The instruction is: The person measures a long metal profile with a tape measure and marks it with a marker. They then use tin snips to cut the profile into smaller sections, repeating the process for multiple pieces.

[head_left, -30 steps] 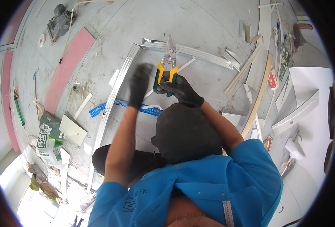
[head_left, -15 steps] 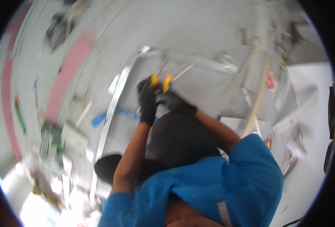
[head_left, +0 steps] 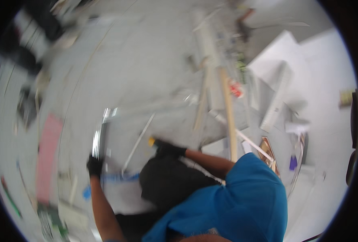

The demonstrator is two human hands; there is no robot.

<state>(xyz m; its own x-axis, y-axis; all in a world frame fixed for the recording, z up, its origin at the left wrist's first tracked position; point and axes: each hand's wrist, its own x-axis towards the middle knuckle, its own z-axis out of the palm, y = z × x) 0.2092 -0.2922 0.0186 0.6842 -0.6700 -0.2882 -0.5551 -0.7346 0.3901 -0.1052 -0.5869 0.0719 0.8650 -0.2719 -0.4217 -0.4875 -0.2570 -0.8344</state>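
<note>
My left hand (head_left: 95,165), in a black glove, has its fingers closed round the left bar of a shiny silver metal frame (head_left: 97,139) lying on the floor. By my knee, my right hand (head_left: 170,150), gloved in black too, is closed on a tool with a yellow end (head_left: 151,141). The glove and blur hide the rest of that tool, so its kind does not show. Inside the frame lies a thin pale rod (head_left: 139,141). A blue strip (head_left: 122,177) crosses the floor beside my left forearm.
Long wooden strips (head_left: 228,113) and pale boards lie to the right, with a red-and-white packet (head_left: 236,89) beside them. White panels (head_left: 274,56) stand farther right. At the left are a pink strip (head_left: 49,157) and a dark bundle (head_left: 26,107).
My hands were together at the yellow-ended tool and have parted. The left has moved to the frame's bar; the right has drawn back with the tool. The view has swung right.
</note>
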